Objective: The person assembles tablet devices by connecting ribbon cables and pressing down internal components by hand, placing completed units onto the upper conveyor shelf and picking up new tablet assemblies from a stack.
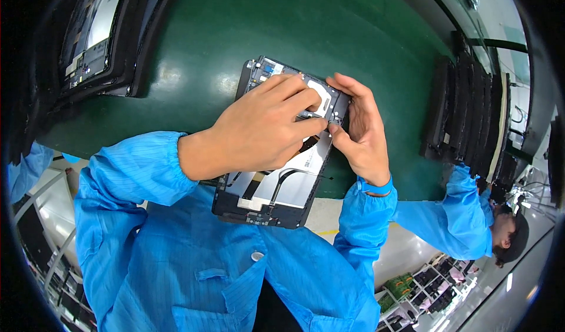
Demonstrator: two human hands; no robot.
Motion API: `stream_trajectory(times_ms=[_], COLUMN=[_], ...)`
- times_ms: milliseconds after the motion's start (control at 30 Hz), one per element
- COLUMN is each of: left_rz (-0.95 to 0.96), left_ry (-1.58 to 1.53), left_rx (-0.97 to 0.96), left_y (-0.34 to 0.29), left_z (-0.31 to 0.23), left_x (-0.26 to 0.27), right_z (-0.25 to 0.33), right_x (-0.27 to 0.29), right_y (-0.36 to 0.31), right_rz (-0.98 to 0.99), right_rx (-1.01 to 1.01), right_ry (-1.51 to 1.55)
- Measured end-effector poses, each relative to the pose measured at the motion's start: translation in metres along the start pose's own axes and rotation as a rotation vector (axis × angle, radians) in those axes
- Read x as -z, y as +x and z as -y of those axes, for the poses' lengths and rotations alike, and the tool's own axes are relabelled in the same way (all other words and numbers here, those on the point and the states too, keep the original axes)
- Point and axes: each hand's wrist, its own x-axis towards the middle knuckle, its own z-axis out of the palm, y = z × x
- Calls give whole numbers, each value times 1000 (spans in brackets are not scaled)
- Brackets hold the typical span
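Note:
An opened tablet (297,194) lies tilted in front of me, its silver inner panel, dark frame, circuit parts and a black cable exposed. Over its upper half, my left hand (259,126) is closed, with curled fingers low on the inner parts. Whatever its fingertips pinch or press is hidden beneath them. My right hand (366,135) grips the tablet's upper right edge, fingers along the outside and thumb on top. Both thumbs come close together near that edge. The tablet's lower end reaches past the table's near edge, toward my blue jacket.
A green table (206,32) extends beyond the tablet. At the far left stands a stack of opened tablets (94,55) in black padding. Dark upright panels (465,108) form a row on the right. Another person in a blue sleeve (453,220) is at the right.

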Motion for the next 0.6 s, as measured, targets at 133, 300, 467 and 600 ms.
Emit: stream_trajectory(times_ms=[133,300,467,600], left_rz=[3,1,-22,-23], left_ry=[-2,24,13,5], left_rx=[-3,-16,-24,-25], left_y=[1,1,0,0], left_z=[-1,0,1,1], left_x=[-1,1,-2,-3], right_z=[-1,13,5,5], right_x=[5,9,19,19], right_y=[0,7,9,7], right_rz=[3,47,87,90], right_rx=[26,-30,-64,-60], right_ry=[-30,-101,96,110])
